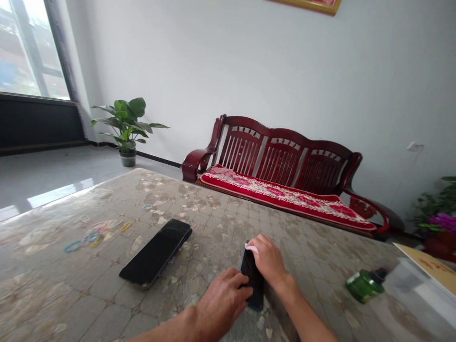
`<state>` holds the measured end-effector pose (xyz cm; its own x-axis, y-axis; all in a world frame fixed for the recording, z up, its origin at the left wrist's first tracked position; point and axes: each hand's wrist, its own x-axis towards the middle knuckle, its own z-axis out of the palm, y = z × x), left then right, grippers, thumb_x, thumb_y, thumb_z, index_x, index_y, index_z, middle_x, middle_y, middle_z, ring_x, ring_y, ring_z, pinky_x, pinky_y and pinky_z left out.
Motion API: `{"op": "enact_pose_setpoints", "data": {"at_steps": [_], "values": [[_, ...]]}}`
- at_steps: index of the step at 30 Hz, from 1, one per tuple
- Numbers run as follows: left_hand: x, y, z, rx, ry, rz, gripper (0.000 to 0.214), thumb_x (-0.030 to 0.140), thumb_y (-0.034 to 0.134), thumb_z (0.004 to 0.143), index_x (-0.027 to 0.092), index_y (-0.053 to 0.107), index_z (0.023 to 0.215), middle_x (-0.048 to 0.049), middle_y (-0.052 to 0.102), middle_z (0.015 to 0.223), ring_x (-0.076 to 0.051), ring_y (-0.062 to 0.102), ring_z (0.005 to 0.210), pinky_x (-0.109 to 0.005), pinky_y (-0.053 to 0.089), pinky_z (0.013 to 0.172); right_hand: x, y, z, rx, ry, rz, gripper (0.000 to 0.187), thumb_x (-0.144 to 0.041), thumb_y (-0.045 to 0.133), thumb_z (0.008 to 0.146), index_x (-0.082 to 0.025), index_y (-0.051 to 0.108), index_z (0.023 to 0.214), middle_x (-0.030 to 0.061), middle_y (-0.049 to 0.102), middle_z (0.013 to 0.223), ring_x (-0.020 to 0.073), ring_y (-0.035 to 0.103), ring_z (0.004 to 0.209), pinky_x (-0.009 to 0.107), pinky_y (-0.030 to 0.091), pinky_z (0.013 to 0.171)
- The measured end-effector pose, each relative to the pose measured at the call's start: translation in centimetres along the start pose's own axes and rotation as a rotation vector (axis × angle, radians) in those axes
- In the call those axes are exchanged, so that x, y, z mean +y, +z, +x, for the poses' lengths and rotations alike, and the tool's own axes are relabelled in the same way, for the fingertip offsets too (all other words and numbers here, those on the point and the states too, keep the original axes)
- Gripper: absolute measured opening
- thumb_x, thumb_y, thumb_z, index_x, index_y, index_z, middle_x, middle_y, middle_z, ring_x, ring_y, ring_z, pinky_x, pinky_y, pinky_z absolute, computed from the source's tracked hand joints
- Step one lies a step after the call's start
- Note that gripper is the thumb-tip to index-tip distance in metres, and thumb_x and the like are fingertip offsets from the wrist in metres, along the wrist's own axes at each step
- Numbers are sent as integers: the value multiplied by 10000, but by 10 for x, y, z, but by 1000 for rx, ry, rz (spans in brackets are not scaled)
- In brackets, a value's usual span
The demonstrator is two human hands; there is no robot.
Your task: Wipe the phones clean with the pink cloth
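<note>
A dark smartphone (257,297) lies on the table in front of me, its screen up. My left hand (225,295) grips its left side, with fingertips reaching over the screen. At the far end of the phone, my right hand (269,259) presses a small white wipe (251,248) against the glass; its fingers are closed on it. To the left lies a larger black phone-like device (156,251), with another thin dark edge showing beneath it.
Coloured rubber bands (93,236) are scattered at the left of the patterned table (107,299). At the right stand a green bottle (365,286) with a black cap and a translucent box (420,289). Beyond are a wooden bench (245,147) and a potted plant (127,156).
</note>
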<state>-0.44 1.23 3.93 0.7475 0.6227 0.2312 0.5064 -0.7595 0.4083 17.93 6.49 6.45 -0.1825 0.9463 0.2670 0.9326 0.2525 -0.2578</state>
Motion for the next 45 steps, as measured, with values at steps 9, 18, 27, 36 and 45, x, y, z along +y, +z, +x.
{"op": "enact_pose_setpoints", "data": {"at_steps": [9, 18, 27, 36, 45], "values": [[-2, 4, 0, 26, -4, -4, 120, 231, 592, 934, 248, 673, 1022, -23, 666, 1067, -207, 579, 1018, -314, 470, 918, -7, -3, -15, -34, -15, 42, 247, -144, 490, 913, -254, 701, 848, 15, 665, 911, 151, 613, 894, 231, 408, 786], [0, 2, 1, 18, -10, 1, 172, 197, 584, 931, 255, 673, 1067, -24, 665, 1133, -218, 589, 1043, -332, 480, 933, 24, -7, 0, 9, 66, -52, 201, -147, 529, 897, -237, 708, 883, 35, 664, 926, 185, 599, 938, 252, 403, 803], [-1, 3, 1, 13, -23, 2, 183, 202, 609, 911, 262, 678, 1070, -22, 672, 1115, -224, 587, 1023, -342, 482, 933, 15, -11, -29, -49, -3, 60, 235, -185, 488, 920, -251, 706, 864, 21, 660, 904, 171, 609, 919, 246, 410, 784], [-2, 6, 1, 37, -12, 16, 209, 173, 611, 902, 263, 677, 1079, -20, 666, 1162, -225, 586, 1025, -347, 489, 928, 32, -10, -5, 10, 68, -3, 227, -136, 505, 891, -240, 707, 879, 28, 656, 909, 169, 614, 909, 239, 408, 792], [4, 0, 2, 35, -29, 9, 206, 164, 616, 896, 251, 692, 1066, -31, 679, 1120, -229, 593, 1006, -345, 492, 917, 22, -13, -37, -34, 6, 123, 246, -138, 475, 896, -237, 696, 858, 17, 646, 889, 154, 615, 892, 229, 415, 765]]}}
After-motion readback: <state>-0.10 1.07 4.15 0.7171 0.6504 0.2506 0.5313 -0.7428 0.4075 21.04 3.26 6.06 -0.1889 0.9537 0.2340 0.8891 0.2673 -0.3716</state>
